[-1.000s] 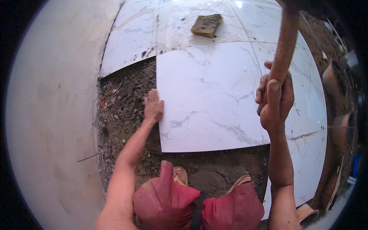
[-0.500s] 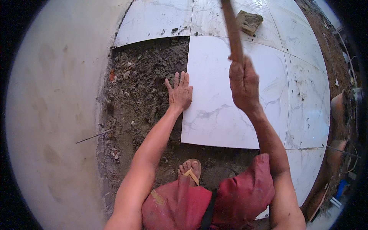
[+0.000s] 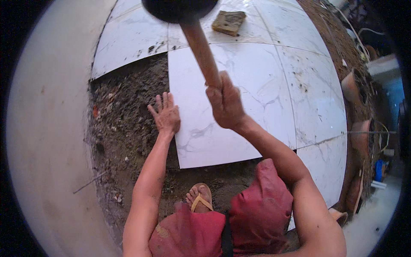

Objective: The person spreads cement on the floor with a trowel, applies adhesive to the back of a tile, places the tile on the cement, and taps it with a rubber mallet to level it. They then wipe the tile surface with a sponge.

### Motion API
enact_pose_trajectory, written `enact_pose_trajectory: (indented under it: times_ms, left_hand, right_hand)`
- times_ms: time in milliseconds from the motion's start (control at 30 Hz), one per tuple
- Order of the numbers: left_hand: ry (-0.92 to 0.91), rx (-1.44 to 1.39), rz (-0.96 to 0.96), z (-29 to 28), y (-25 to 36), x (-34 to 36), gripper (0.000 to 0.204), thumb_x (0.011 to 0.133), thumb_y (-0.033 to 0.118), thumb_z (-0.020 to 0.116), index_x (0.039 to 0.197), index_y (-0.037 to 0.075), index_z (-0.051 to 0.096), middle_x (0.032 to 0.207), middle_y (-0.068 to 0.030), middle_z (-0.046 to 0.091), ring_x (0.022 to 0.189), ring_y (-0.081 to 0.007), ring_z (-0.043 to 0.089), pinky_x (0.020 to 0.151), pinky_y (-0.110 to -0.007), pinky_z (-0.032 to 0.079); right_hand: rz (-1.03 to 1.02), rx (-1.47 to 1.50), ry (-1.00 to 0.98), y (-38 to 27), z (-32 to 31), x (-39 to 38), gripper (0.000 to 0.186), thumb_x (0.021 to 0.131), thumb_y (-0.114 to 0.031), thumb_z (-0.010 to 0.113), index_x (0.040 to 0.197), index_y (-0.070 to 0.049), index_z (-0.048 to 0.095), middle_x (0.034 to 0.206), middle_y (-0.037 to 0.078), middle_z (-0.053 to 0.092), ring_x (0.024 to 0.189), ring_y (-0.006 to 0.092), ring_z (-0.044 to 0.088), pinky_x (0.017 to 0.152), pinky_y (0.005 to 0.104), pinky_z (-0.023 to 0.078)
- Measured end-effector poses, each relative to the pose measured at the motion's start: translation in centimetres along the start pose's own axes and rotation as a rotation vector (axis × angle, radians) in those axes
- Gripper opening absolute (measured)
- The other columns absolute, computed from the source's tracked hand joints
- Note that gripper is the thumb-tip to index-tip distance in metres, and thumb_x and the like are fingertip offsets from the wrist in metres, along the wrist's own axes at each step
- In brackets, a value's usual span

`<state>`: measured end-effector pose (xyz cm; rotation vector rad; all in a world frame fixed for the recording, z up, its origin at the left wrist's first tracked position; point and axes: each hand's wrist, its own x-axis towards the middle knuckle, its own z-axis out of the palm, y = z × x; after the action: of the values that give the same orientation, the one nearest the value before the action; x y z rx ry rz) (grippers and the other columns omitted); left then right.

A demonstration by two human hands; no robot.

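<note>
My right hand is wrapped round the wooden handle of a mallet, whose dark round head rises past the top edge of the picture. Below it lies a large white marble-patterned floor tile. Against that tile's left edge rests my left hand, fingers spread and holding nothing, over the bare mortar bed. Beyond the tile, a yellowish sponge smeared with dirt sits on another tile.
A pale wall runs along the left, with a thin metal rod near its foot. More white tiles lie at the far side and right. Past them are brown soil and curved clay pieces. My sandalled foot stands on the mortar.
The mallet's head has come into view at the top, its handle now leaning left. The whole view has shifted and turned slightly; my left hand stays at the tile's edge.
</note>
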<state>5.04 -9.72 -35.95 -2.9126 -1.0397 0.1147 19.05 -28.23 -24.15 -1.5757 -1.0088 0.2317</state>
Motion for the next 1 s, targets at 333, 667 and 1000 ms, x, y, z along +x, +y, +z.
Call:
enact_pose_trajectory:
  times_ms: [333,667,1000]
  left_hand:
    - [0.025,-0.033,-0.109,0.6,0.1,-0.1,0.059,0.098,0.032,0.031,0.15,0.007,0.019,0.158,-0.0098,0.014,0.146,-0.0289,0.006,0.112,-0.061,-0.002]
    - [0.102,0.007,-0.106,1.6,-0.3,0.0,0.057,0.098,0.032,0.035,0.148,0.006,0.024,0.156,-0.0105,0.02,0.145,-0.0292,0.012,0.11,-0.065,0.006]
    - [-0.048,0.03,-0.127,0.5,-0.1,0.0,0.059,0.098,0.033,0.029,0.149,0.005,0.02,0.157,-0.0124,0.016,0.146,-0.0303,0.007,0.112,-0.062,0.0]
  right_hand:
    - [0.064,0.033,-0.134,-1.3,0.3,-1.2,0.023,0.097,-0.024,0.047,0.101,-0.002,0.045,0.06,0.015,0.05,0.054,0.0294,0.055,0.051,0.0409,0.041]
    - [0.379,-0.26,-0.274,0.2,0.5,-0.6,0.028,0.096,-0.033,0.048,0.102,-0.005,0.046,0.07,0.023,0.059,0.067,0.0465,0.06,0.056,0.052,0.045]
    - [0.537,-0.401,-0.418,1.1,0.2,-1.9,0.03,0.096,-0.035,0.049,0.1,-0.005,0.046,0.064,0.021,0.057,0.065,0.047,0.059,0.055,0.0524,0.044]
